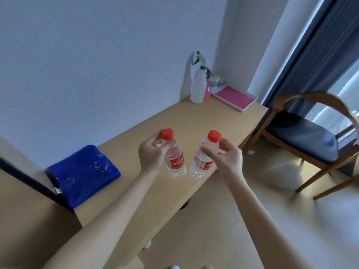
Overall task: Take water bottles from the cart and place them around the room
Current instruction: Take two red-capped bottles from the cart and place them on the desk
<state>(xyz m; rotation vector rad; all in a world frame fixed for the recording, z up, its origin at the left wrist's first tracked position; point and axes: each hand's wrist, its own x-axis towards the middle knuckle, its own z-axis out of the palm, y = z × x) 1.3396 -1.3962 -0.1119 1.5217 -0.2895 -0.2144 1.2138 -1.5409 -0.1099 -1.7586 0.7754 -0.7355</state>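
Overhead, long pale wooden desk (204, 121) set against plain white wall (97, 55); smooth matte top; pale glossy floor (252, 220) to the right. Folded blue towelling cloth (83, 172) lying flat at near left end, flecked white. White plastic spray bottle (198, 84) upright at far corner, pink bottle just beside it; shallow white rectangular tray with pink lining (236, 98) near. Curved wooden armchair with dark cushioned seat (303, 140) by grey curtain (320, 55). Left hand (150, 154) grasping left clear ribbed plastic bottle with red cap and red label (174, 160) at neck; right hand (226, 158) pinching right matching bottle (204, 162) likewise; both held above desk near its front edge, bases tilted together, nearly touching.
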